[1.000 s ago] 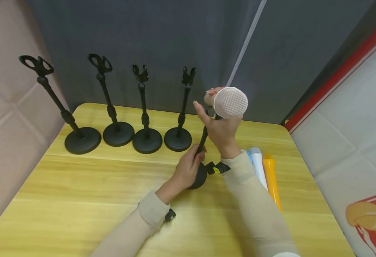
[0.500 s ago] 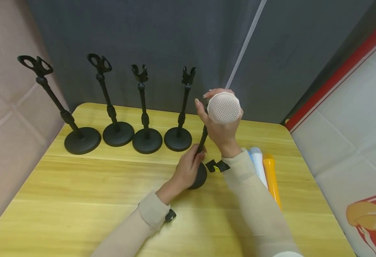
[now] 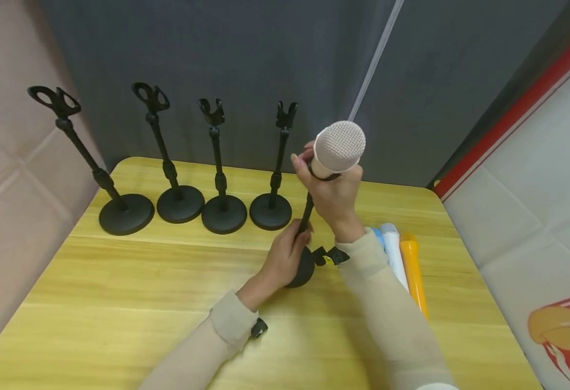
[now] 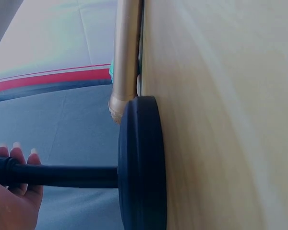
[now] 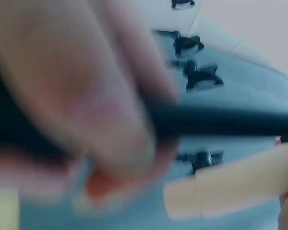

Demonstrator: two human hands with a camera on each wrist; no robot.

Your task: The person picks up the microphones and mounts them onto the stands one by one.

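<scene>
My left hand (image 3: 285,252) grips the black pole of a tabletop microphone stand, just above its round base (image 4: 143,163). In the left wrist view the base stands flat on the wooden table, and fingers wrap the pole (image 4: 72,176). At the top of this stand my right hand (image 3: 336,197) holds a pale microphone (image 3: 339,146), its mesh head up and tilted toward the camera. The microphone's pale body (image 5: 230,187) slants beside the pole in the right wrist view. The stand's clip is mostly hidden by the right hand; whether the microphone sits inside it, I cannot tell.
Several black microphone stands (image 3: 222,211) with bare clips line the table's back left. Right of my right forearm lie a blue microphone (image 3: 377,235), a white one (image 3: 394,254) and an orange one (image 3: 413,271). A dark grey panel (image 3: 217,49) rises behind the table (image 3: 119,325).
The microphone head has shifted left, then up, and tilted so that more of its neck shows. My right hand moved with it. My left hand stays on the pole.
</scene>
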